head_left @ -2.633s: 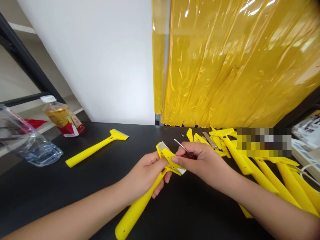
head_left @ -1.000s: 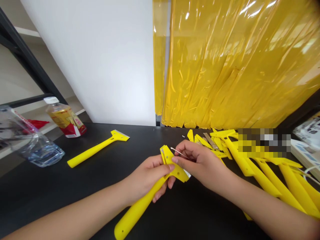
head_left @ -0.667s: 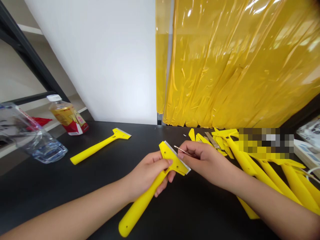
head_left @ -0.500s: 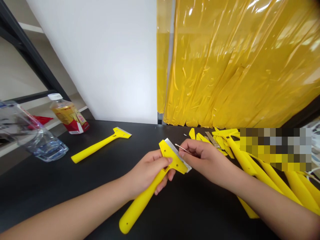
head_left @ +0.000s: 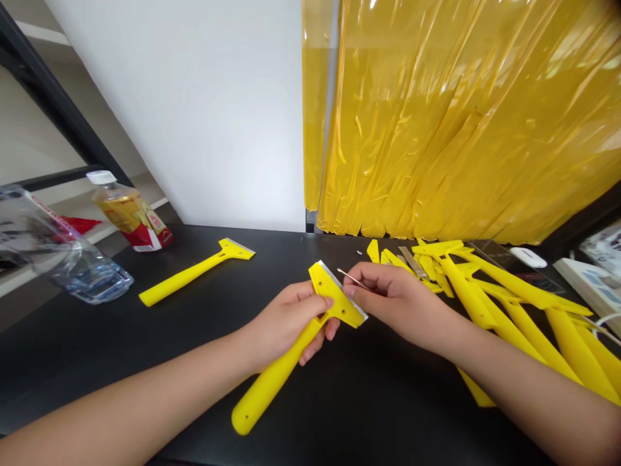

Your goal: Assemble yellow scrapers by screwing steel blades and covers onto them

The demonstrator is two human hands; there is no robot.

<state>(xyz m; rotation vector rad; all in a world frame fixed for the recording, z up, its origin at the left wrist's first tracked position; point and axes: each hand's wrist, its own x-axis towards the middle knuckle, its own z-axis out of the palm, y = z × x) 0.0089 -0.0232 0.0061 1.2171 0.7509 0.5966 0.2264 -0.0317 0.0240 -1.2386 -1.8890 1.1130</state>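
My left hand (head_left: 288, 327) is shut around the neck of a yellow plastic scraper (head_left: 276, 378), whose long handle runs down toward me. Its wide head (head_left: 337, 296) carries a steel blade along the far edge. My right hand (head_left: 398, 304) pinches a thin metal pin (head_left: 350, 278), with the tip just above the blade's edge and apart from it, as far as I can tell. Another yellow scraper (head_left: 196, 275) lies on the table to the left. A heap of yellow scrapers (head_left: 504, 310) and loose steel blades (head_left: 412, 262) sits right of my right hand.
The black tabletop (head_left: 145, 362) runs under everything. At left stand a labelled plastic bottle (head_left: 130, 220) and a clear plastic bottle (head_left: 72, 272) on its side. A yellow strip curtain (head_left: 451, 123) hangs behind, and a white box (head_left: 577, 278) sits far right.
The scraper has turned in my left hand, from a tilted, twisted pose to its blade edge facing up and right. The pin stays in my right fingers near the blade. The view has shifted slightly.
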